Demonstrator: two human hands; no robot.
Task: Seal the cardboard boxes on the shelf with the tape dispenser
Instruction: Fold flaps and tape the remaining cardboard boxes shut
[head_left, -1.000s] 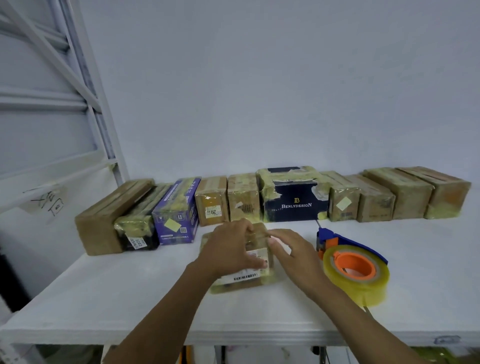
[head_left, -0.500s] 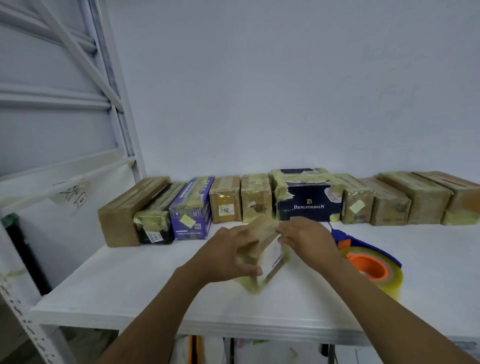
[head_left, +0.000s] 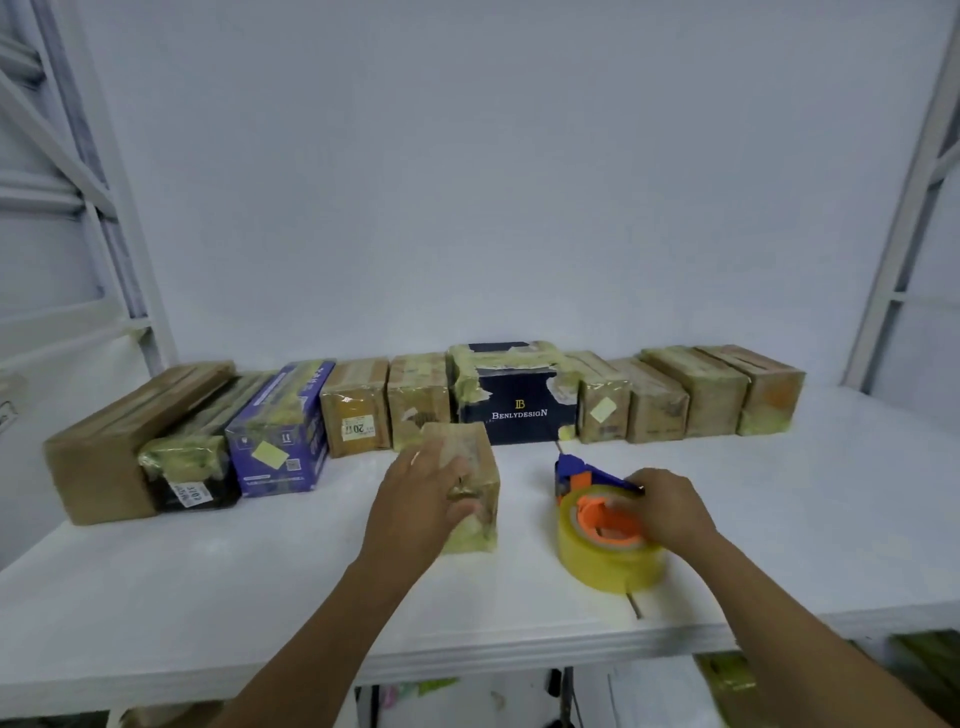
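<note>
My left grip (head_left: 426, 499) holds the box (head_left: 480, 449) steady. Right grip (head_left: 670, 512) clasps the tape dispenser (head_left: 605, 558), just to its right.

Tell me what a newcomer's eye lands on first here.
At the centre of the white shelf, the left hand grips a small taped box while the right hand holds the tape dispenser, yellow roll and orange core, beside it. Behind them a row of taped boxes lines the wall, a dark blue Benlydesign box standing out mid-row.
</note>
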